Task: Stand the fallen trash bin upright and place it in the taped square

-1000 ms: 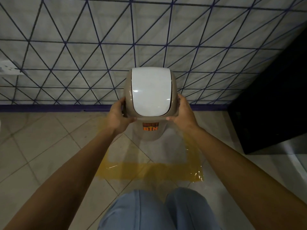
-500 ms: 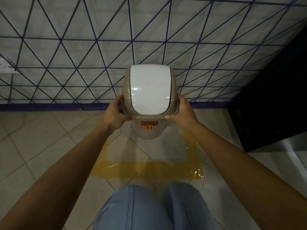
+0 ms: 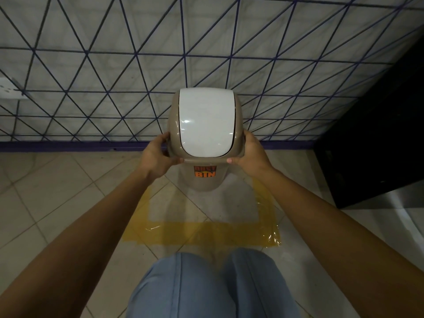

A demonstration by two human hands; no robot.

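Beige trash bin point(image 3: 205, 177) upright, both hands point(image 3: 158, 154) point(image 3: 251, 154) clasped on lid rim; barely moved since second ago, hovering over far part of yellow taped square point(image 3: 202, 234), lowering pending.

The light around me is dim and flat, with a cool cast. A small bright glint sits on the white lid point(image 3: 205, 121) of the bin, and the yellow tape point(image 3: 270, 237) on the floor throws crinkled glare at its right corner. The cabinet point(image 3: 376, 143) at the right edge is almost pure black, its detail lost. The wall point(image 3: 91, 65) lines bow towards the picture's edges from the wide lens. My forearms near the lower corners look soft and stretched.
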